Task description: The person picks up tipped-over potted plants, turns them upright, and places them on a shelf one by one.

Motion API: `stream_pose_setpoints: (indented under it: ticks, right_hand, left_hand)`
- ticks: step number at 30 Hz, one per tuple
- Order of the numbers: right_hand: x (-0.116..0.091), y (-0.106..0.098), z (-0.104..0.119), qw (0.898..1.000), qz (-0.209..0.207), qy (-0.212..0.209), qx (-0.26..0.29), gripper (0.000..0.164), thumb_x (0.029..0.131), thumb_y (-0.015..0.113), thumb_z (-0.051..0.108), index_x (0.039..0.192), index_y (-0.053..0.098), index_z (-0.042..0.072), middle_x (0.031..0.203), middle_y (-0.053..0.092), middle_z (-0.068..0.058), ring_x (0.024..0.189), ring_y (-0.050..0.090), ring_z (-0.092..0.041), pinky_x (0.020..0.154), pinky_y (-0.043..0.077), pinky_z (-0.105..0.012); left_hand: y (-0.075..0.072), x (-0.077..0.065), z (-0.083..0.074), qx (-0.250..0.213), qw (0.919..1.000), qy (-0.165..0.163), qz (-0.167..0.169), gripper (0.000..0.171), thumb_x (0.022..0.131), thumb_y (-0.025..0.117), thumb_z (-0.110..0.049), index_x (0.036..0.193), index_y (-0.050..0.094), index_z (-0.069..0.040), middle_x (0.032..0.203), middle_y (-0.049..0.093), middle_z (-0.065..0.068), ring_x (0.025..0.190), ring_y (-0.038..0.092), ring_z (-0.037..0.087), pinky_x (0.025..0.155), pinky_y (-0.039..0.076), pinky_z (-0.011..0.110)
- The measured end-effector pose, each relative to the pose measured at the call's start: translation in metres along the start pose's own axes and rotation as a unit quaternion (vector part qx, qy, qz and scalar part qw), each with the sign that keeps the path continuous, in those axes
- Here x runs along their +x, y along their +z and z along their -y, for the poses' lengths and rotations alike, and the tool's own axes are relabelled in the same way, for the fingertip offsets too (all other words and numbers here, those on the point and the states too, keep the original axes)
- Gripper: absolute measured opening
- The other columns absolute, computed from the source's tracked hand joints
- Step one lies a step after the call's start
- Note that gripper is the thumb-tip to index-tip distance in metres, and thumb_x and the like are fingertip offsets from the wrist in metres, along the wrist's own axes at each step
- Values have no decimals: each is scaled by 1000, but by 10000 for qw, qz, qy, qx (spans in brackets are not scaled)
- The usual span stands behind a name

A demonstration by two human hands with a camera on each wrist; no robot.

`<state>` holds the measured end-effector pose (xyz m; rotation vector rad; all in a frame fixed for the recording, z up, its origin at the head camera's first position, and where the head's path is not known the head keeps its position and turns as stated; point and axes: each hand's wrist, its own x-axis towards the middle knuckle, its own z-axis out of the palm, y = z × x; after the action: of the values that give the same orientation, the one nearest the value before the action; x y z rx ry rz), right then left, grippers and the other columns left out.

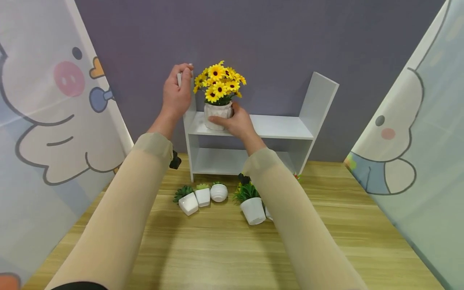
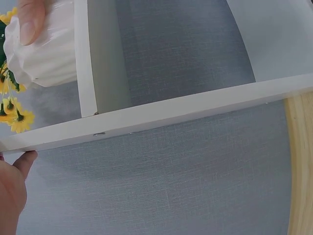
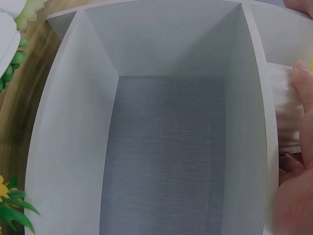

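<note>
A white textured pot (image 1: 213, 112) with yellow daisy-like flowers (image 1: 219, 83) stands upright at the left end of the upper board of a white shelf (image 1: 279, 125). My right hand (image 1: 242, 124) grips this pot from its right side, the thumb across its front. The pot's base is right at the board in the left wrist view. My left hand (image 1: 177, 94) holds the top of the shelf's left side panel (image 1: 191, 96), its thumb on the near side. Part of that hand (image 2: 11, 191) also shows at the panel's edge in the left wrist view.
On the wooden table (image 1: 217, 249) before the shelf lie three small succulent pots, among them a round one (image 1: 219, 193). Further right a larger white pot (image 1: 253, 211) with green leaves lies tilted, and my right sleeve partly hides another pot. Patterned cloths (image 1: 384, 153) flank both sides.
</note>
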<state>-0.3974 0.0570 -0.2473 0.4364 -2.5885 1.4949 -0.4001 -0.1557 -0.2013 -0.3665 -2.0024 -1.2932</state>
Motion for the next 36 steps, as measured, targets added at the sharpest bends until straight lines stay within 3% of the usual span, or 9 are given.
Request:
stream_pose_setpoints:
  ticks: [7, 14, 18, 28, 36]
  right_hand:
    - [-1, 0, 1, 9998, 161, 51, 43, 103, 88, 87, 63, 168, 40, 20, 160, 58, -4, 143, 58, -24, 119, 50, -45]
    - [-1, -13, -5, 9977, 559, -117, 370, 95, 94, 86, 45, 169, 36, 15, 161, 56, -8, 144, 57, -27, 120, 48, -48]
    - [-1, -16, -8, 9969, 677, -168, 363, 91, 96, 84, 42, 169, 37, 12, 159, 57, -10, 142, 59, -26, 118, 51, -46]
    - [2, -9, -8, 9983, 415, -103, 389, 97, 93, 89, 44, 168, 37, 10, 157, 59, -11, 141, 60, -26, 117, 52, -45]
    - [3, -3, -7, 9986, 295, -133, 414, 94, 90, 92, 44, 163, 42, 11, 152, 62, -10, 137, 63, -25, 114, 54, -43]
  left_hand:
    - [-2, 2, 1, -10, 10000, 2, -57, 46, 119, 41, -45, 144, 61, -12, 134, 62, 3, 79, 41, 9, 85, 41, 26]
    - [-2, 2, 0, -26, 10000, 5, -16, 47, 119, 41, -45, 143, 60, -9, 144, 63, 6, 80, 42, 9, 85, 40, 26]
    - [-1, 1, 0, -20, 10000, -53, -22, 47, 119, 41, -45, 143, 60, -10, 145, 62, 5, 85, 44, 8, 88, 41, 25]
    - [-1, 2, 1, -52, 9999, -117, -18, 48, 118, 41, -47, 145, 60, -12, 138, 62, 6, 86, 45, 8, 84, 41, 26]
    - [-3, 3, 4, -86, 9999, -41, -47, 47, 118, 41, -46, 145, 60, -11, 127, 60, 3, 74, 39, 12, 77, 38, 28]
